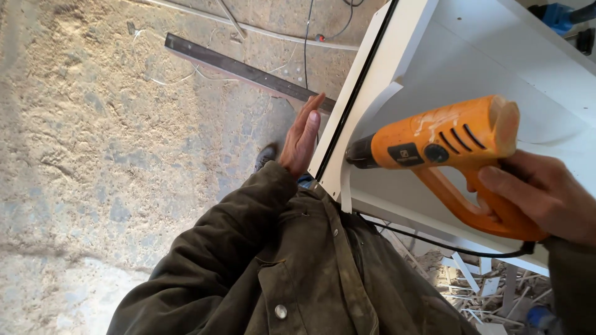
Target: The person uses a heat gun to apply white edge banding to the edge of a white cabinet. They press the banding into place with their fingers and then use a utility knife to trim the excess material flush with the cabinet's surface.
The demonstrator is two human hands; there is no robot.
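A: Orange plastic heat gun [444, 139], held in the right hand [546, 198]. Fingers are wrapped round the orange loop handle below the body; the thumb lies along the handle's upper side. Grip closed and firm.

B: Axis and heading?

A: Long axis runs nearly level across the view, tipped a little down toward the nozzle. The dark nozzle [360, 152] points away from the right fingers, toward the left hand, and sits just beside the front edge of the white cabinet panel [472, 62]. The rounded rear end is above the right fingers. A black cord [447, 248] leaves the handle's foot and runs below the panel.

B: Left hand?

A: Left hand [301, 139] is flat, fingers straight and together, holding nothing. The palm presses the outer face of the panel's edge, where a dark strip [354, 99] runs along the edge. A white edge band [375, 111] curls loose off the panel between the nozzle and those fingers.

B: Containers?

A: The cabinet is open toward the camera; the part in view shows only bare white board.

B: Surroundings?

A: Past the left fingertips, a dark metal bar [242, 71] lies on a dusty concrete floor [93, 155]. Under the right hand, white offcuts [472, 279] lie in a heap. Olive jacket [298, 273] fills the lower view.
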